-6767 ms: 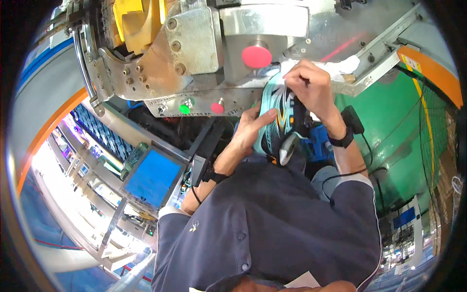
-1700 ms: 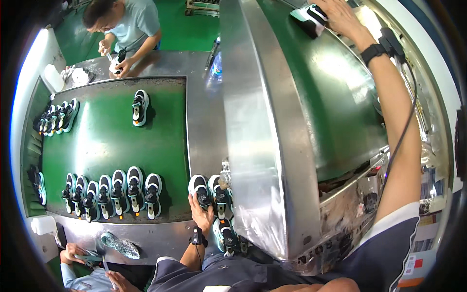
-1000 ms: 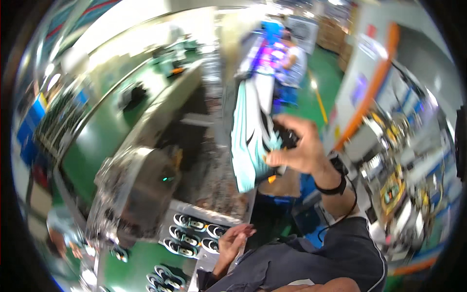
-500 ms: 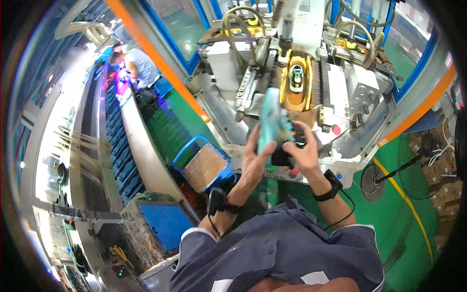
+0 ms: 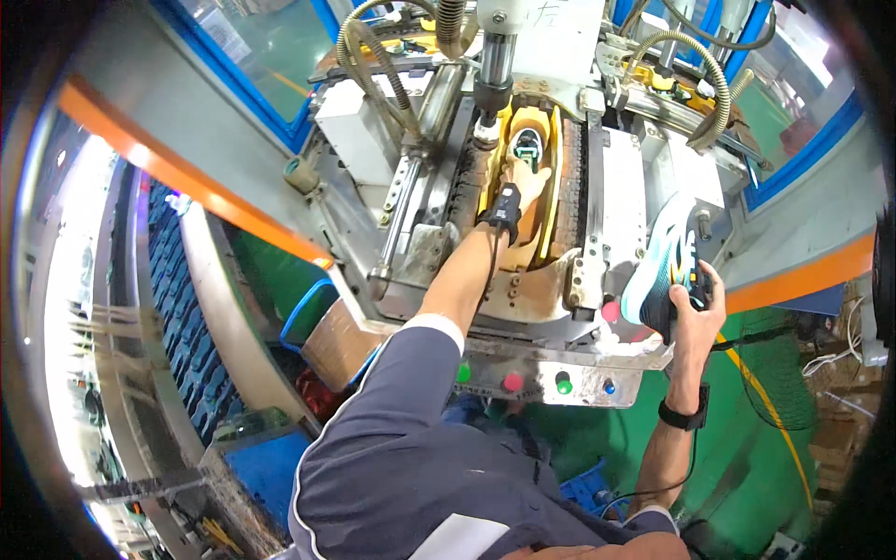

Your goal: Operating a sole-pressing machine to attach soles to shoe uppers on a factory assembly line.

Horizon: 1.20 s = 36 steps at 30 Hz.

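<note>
My right hand point(image 5: 698, 303) grips a sports shoe point(image 5: 665, 273) near the machine's right front, fingers and thumb round its dark upper. The shoe is tipped on its side, showing a pale blue and white sole. My left hand point(image 5: 528, 179) reaches forward into the yellow-sided cradle point(image 5: 551, 210) of the machine. Its thumb is spread to the right, and its other fingers are partly hidden beside a small green, white and black piece point(image 5: 527, 147) in the cradle. A vertical metal cylinder point(image 5: 495, 70) hangs just left of that piece.
Dark bristle strips point(image 5: 574, 201) flank the cradle. Green, red and blue buttons point(image 5: 564, 382) line the front panel. An orange-edged frame point(image 5: 201, 177) stands left, beside a conveyor point(image 5: 177, 308) carrying dark blue pieces. A wooden-seated stool point(image 5: 338, 341) stands near the machine's left front.
Both hands were together on the shoe before the machine. My left hand has let go and reached into the cradle. My right hand has carried the shoe rightward, and the view has shifted.
</note>
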Motion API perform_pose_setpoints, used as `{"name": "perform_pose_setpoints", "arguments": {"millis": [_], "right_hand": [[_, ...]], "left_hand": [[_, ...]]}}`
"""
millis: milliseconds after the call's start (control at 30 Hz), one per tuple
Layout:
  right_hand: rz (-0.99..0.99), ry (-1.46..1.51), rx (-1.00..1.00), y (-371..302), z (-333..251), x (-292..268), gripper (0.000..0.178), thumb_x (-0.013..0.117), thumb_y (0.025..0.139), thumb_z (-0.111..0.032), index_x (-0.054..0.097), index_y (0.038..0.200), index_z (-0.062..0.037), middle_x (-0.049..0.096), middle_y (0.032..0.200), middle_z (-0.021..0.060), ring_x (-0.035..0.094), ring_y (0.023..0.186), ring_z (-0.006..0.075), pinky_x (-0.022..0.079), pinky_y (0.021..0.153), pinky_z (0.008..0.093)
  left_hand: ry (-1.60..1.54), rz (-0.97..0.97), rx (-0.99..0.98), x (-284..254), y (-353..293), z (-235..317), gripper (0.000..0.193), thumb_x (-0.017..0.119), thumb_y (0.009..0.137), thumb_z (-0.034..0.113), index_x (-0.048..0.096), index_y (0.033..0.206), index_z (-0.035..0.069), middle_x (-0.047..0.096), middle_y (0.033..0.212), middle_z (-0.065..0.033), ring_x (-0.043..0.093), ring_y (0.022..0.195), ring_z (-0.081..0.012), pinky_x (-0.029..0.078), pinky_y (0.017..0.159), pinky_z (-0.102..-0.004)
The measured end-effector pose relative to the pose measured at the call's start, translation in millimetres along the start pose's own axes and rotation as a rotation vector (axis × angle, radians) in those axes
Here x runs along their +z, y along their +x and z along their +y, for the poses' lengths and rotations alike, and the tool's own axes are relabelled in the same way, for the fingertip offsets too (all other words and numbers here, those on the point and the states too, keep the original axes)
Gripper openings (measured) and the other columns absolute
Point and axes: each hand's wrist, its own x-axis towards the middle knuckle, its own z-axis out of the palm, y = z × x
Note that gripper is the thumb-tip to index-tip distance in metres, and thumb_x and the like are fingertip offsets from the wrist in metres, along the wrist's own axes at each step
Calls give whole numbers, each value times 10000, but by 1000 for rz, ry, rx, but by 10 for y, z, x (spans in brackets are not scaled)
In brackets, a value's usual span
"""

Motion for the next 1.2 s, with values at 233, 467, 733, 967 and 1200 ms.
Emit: {"name": "perform_pose_setpoints", "arguments": {"millis": [233,467,733,967,1200], "right_hand": [[-128,-242,37,1095,33,507,504,739,697,-175,596,1143,14,641,973,102,606,862,162,489,793,287],[-645,-669,-29,1744,-210,2550,542,783,633,-337,659,977,62,683,925,214,677,853,310,526,777,383],[-324,-879,-357,1299,764,3773,350,628,788,-244,525,1002,13,684,910,257,689,865,376,558,761,431],[-534,-935,-555,1136,735,3504,546,656,814,-360,516,1177,22,686,957,212,683,842,356,548,748,461],[-1142,-112,-773,-2020,340,2280,108,597,847,-59,643,943,-36,642,902,147,623,840,330,497,735,383]], "left_hand": [[-582,-177,-317,-248,-20,-2,350,737,714,136,633,1000,-37,687,900,-138,669,870,-282,533,775,-396],[-1199,-432,-439,-2285,-1756,-464,440,731,785,61,557,1181,-22,644,1002,-72,640,872,-152,548,713,-318],[-1103,159,-501,-3507,-3486,-1049,528,701,787,60,495,1260,-53,623,1121,-108,636,993,-205,498,899,-327],[-1135,609,-620,-3237,-4319,-1107,488,645,845,36,483,1299,-35,620,1127,-92,640,961,-201,533,804,-323],[-1373,661,-744,-2760,-5048,-1159,421,693,836,73,542,1186,-106,637,1065,-126,639,922,-192,527,819,-318]]}}
